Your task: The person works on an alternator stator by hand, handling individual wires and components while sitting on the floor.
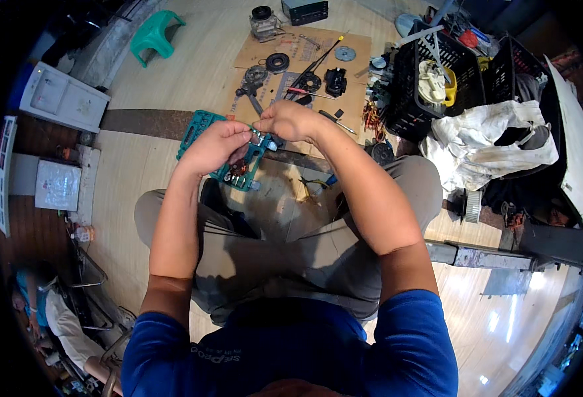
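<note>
My left hand [213, 147] and my right hand [287, 122] meet over an opened teal socket-set case [196, 127] on the floor in front of me. Thumb and fingers of both are pinched together at almost the same spot. A small piece may be between them, but it is too small to name. Metal sockets and some copper-coloured pieces lie in the near part of the case, partly hidden by my left hand. Just past my right hand, a screwdriver with a red handle [298, 90] lies on a cardboard sheet [357, 66].
On the cardboard are a black ring-shaped pulley [277, 63], a round metal disc [345, 53] and a black housing [336, 81]. Pliers [314, 183] lie nearer my legs. Black crates [404, 102] and a white cloth [490, 142] stand right. A green stool [156, 38] is far left.
</note>
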A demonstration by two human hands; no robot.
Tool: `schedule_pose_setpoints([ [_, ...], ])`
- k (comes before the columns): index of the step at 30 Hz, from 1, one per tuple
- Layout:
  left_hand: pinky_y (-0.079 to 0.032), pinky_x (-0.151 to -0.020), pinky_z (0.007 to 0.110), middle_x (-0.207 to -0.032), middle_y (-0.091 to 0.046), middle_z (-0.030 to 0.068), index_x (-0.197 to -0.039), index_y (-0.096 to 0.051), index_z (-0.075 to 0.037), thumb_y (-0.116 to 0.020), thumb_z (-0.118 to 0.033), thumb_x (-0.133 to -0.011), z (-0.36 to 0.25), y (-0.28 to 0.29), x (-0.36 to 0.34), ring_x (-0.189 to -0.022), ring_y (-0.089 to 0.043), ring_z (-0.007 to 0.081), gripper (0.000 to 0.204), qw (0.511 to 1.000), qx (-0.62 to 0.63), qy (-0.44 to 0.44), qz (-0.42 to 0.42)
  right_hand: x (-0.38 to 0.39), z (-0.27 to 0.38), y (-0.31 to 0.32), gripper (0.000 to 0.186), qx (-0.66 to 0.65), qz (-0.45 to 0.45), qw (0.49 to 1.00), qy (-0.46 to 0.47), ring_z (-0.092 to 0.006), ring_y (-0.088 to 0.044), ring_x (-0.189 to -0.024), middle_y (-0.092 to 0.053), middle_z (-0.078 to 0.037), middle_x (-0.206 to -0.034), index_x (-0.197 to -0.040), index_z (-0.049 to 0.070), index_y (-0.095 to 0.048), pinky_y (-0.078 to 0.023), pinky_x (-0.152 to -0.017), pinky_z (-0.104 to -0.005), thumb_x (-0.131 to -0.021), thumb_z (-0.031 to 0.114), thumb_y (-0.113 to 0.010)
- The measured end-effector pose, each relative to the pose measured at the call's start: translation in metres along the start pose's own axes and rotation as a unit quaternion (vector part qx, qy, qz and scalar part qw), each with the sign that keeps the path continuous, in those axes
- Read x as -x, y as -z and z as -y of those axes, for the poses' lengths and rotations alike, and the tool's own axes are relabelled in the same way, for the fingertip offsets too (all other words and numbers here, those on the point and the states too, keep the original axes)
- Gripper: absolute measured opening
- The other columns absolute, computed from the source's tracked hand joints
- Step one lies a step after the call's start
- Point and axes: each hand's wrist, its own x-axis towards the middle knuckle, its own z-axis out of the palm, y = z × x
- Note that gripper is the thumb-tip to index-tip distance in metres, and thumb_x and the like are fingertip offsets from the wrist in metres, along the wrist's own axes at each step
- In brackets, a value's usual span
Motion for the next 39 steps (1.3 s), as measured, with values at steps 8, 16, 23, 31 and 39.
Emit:
schedule_pose_setpoints([
  [8,-0.05,-0.072,0.028,-0.086,-0.065,0.008,-0.103,-0.059,0.002,-0.045,-0.017,-0.099,0.025,-0.01,-0.02,-0.075,-0.062,0.0151,0.024,0.975,-0.015,-0.029,-0.218,0.007,0.035,-0.005,0.02,-0.28,-0.067,0.953,-0.098,-0.0087,-0.045,-0.052,-0.052,0.002,-0.062,-0.08,0.005,-0.062,-0.035,-0.046,-0.0253,-0.093,0.02,-0.057],
  [16,-0.044,-0.102,0.044,-0.113,-0.06,0.0235,-0.117,-0.051,0.009,-0.045,-0.017,-0.099,0.027,0.003,-0.027,-0.114,-0.056,0.0359,0.033,0.855,0.463,-0.169,-0.162,0.006,0.033,-0.044,0.017,-0.448,-0.031,0.892,-0.051,-0.008,-0.042,-0.054,-0.049,0.003,-0.065,-0.082,0.01,-0.058,-0.034,-0.048,-0.0233,-0.096,0.018,-0.053],
  [23,-0.049,-0.076,0.034,-0.087,-0.057,0.0105,-0.114,-0.053,0.008,-0.042,-0.013,-0.099,0.023,0.017,-0.017,-0.08,-0.058,0.0211,0.028,0.809,0.541,-0.186,-0.133,0.007,0.021,-0.043,0.016,-0.418,0.046,0.905,-0.06,-0.0071,-0.044,-0.054,-0.048,0.004,-0.063,-0.083,0.01,-0.059,-0.037,-0.048,-0.0232,-0.095,0.021,-0.056],
  [31,-0.027,-0.043,0.021,-0.058,-0.041,-0.0022,-0.097,-0.059,0.005,-0.05,-0.014,-0.096,0.0,0.028,0.009,-0.046,-0.035,0.0074,0.021,0.921,0.375,-0.066,0.078,0.009,0.014,0.004,0.019,-0.246,0.127,0.953,-0.125,-0.0034,-0.041,-0.051,-0.048,0.006,-0.063,-0.082,0.011,-0.06,-0.029,-0.043,-0.0198,-0.094,0.025,-0.058],
  [39,-0.043,-0.057,0.029,-0.068,-0.056,-0.0014,-0.095,-0.06,0.004,-0.049,-0.012,-0.095,0.015,-0.002,-0.01,-0.062,-0.054,0.012,0.019,0.973,-0.223,0.041,-0.052,0.002,0.015,0.004,0.025,-0.148,0.047,0.981,-0.12,-0.0054,-0.046,-0.051,-0.051,0.005,-0.062,-0.074,0.009,-0.06,-0.033,-0.042,-0.0209,-0.093,0.025,-0.059],
])
